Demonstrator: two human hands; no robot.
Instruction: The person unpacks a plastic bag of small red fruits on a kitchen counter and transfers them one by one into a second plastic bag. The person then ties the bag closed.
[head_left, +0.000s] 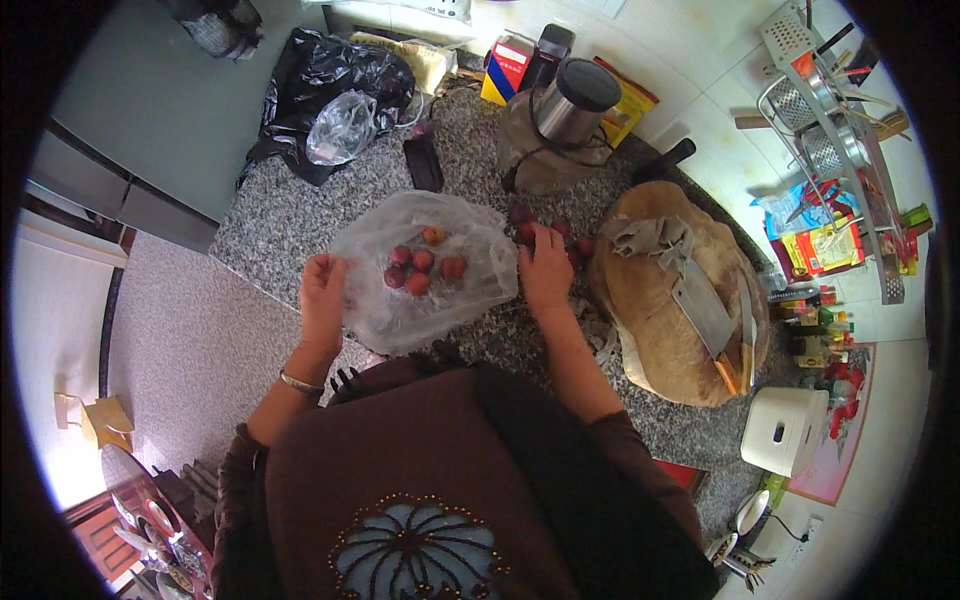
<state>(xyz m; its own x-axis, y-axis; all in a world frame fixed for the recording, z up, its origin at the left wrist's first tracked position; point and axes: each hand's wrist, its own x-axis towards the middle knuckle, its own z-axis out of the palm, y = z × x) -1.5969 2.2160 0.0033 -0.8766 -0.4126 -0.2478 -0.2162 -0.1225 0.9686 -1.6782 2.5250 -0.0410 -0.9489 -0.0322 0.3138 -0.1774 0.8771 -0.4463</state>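
Observation:
A translucent plastic bag (375, 315) lies spread on the speckled stone counter. Several round dark-red fruits, which look like plums (422, 260), rest in its middle, one of them more orange. At the bag's left edge, my left hand (322, 296) pinches the plastic. My right hand (546, 274) is just past the bag's right edge, with thumb and fingers around a red plum (528, 235). More plums (583, 246) sit close about it on the counter, some partly hidden by the fingers.
To the right, a thick wooden chopping board (645, 322) bears a cleaver (703, 309), a knife (746, 330) and a grey cloth (649, 236). Behind stand a steel-bodied appliance (576, 105) and a black plastic bag (330, 75). A black phone-like object (424, 163) lies beyond the clear bag.

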